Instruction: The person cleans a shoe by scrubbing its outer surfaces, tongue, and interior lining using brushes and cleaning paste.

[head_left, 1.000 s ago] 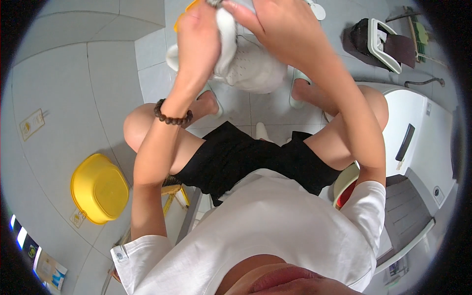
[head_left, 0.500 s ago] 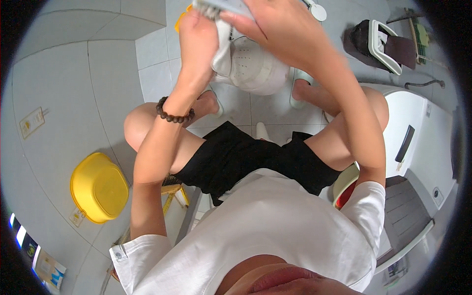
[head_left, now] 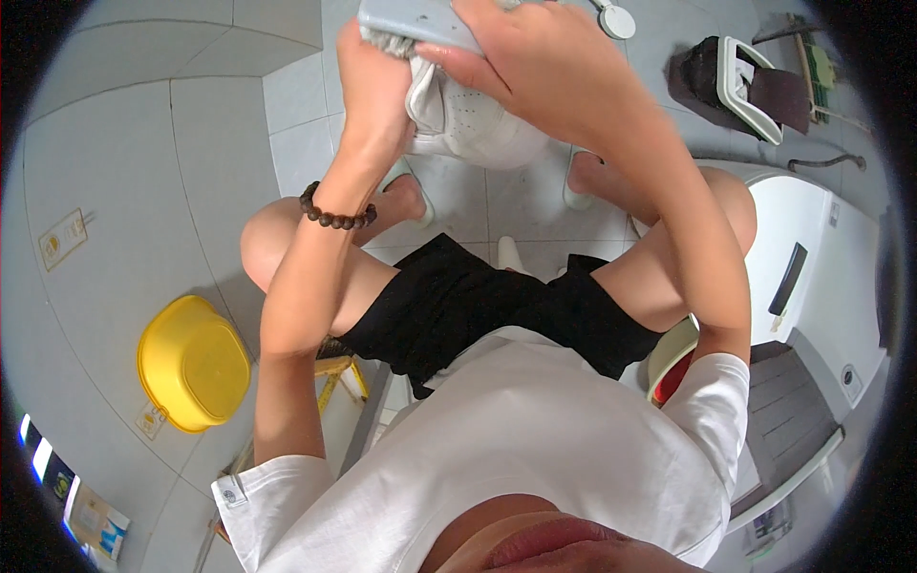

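At the top of the view my right hand (head_left: 540, 57) grips the pale blue back of a scrub brush (head_left: 420, 19). The brush's whitish bristles face down against my left hand (head_left: 374, 95), which is closed around the edge of a white item with rows of small holes (head_left: 482, 129). This item has a rounded, shoe-like shape, and its far part is hidden behind my right hand and the brush. My left fingertips are covered by the brush. A dark bead bracelet (head_left: 334, 220) circles my left wrist.
A yellow basin (head_left: 196, 363) hangs on the tiled wall at left. At far right stand a lidded bin (head_left: 745, 91) and a white bathtub-like fixture (head_left: 812, 258). A round white shower head (head_left: 616, 21) lies at the top. My slippered feet are apart on grey floor tiles.
The brush has come nearer and slightly left, with more of its back showing. The white item has shifted a little upward, and less of it shows below my right hand.
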`<state>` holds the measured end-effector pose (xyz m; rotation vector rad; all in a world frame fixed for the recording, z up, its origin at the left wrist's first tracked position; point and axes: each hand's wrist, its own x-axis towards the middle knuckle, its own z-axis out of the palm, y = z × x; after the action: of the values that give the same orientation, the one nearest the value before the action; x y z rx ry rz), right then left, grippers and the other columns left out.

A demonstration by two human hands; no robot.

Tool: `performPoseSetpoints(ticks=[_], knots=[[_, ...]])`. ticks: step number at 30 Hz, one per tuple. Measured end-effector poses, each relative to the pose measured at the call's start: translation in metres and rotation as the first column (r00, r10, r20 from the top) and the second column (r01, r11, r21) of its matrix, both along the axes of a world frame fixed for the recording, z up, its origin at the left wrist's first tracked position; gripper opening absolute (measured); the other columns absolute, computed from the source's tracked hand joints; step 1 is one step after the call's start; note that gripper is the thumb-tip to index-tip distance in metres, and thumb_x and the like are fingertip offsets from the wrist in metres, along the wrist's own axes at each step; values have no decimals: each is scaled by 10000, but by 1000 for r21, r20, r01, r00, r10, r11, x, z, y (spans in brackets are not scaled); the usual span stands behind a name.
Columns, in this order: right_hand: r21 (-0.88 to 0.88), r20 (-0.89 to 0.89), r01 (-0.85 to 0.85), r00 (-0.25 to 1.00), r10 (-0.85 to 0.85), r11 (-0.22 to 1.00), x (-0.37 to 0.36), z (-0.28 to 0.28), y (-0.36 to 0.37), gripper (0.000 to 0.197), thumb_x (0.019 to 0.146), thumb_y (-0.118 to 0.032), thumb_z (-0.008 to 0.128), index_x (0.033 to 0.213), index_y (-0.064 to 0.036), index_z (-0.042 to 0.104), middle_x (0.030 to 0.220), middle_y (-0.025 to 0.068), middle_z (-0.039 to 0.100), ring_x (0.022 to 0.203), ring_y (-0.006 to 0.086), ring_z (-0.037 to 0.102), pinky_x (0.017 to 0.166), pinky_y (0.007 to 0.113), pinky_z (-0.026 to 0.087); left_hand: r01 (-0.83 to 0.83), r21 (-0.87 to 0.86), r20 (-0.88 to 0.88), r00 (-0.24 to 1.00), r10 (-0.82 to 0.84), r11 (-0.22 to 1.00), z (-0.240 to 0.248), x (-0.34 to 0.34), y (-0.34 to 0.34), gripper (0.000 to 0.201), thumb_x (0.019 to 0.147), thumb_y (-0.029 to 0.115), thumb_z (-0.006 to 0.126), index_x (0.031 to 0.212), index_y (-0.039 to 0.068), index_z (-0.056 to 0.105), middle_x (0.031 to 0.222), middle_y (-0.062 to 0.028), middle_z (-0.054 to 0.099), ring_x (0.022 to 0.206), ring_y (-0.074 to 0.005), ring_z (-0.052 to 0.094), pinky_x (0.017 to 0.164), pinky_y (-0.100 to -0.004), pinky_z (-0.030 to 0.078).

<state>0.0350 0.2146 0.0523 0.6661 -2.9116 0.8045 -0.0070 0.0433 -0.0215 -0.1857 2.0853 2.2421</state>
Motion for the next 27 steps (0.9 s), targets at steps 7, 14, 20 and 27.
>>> performPoseSetpoints(ticks=[7, 14, 20, 27], knots=[[108, -312, 228, 932, -185, 968, 7, -27, -2, 455, 1015, -391, 589, 1030, 64, 594, 629, 230, 625, 600, 407, 655, 536, 483, 514, 143, -76, 60, 989, -138, 987, -8, 0, -2, 227, 1068, 196, 505, 993, 26, 635, 883, -38, 662, 772, -123, 622, 649, -325, 510], [-400, 345, 485, 866, -362, 778, -16, -20, 15, 409, 1025, -373, 588, 1016, 30, 659, 749, 179, 644, 692, 251, 629, 644, 369, 493, 169, -160, -147, 970, -193, 972, 26, 14, 24, 473, 1130, 300, 395, 832, 4, 613, 714, -2, 570, 649, -95, 493, 585, -298, 404], [-475, 463, 441, 861, -210, 762, 5, 28, -5, 387, 941, -300, 716, 1084, 53, 651, 866, 112, 666, 805, 173, 603, 766, 327, 512, 39, -314, -302, 943, -139, 949, 22, 14, 25, 480, 1133, 264, 369, 865, -51, 610, 716, -53, 584, 663, -142, 492, 616, -343, 427], [-471, 468, 292, 883, -45, 832, -11, 2, 17, 421, 847, -148, 772, 1191, 51, 633, 993, 133, 696, 865, 185, 629, 774, 325, 526, 57, -314, -276, 950, -148, 948, 24, 14, 27, 488, 1135, 269, 352, 915, -64, 632, 762, -76, 618, 720, -153, 539, 667, -342, 457]])
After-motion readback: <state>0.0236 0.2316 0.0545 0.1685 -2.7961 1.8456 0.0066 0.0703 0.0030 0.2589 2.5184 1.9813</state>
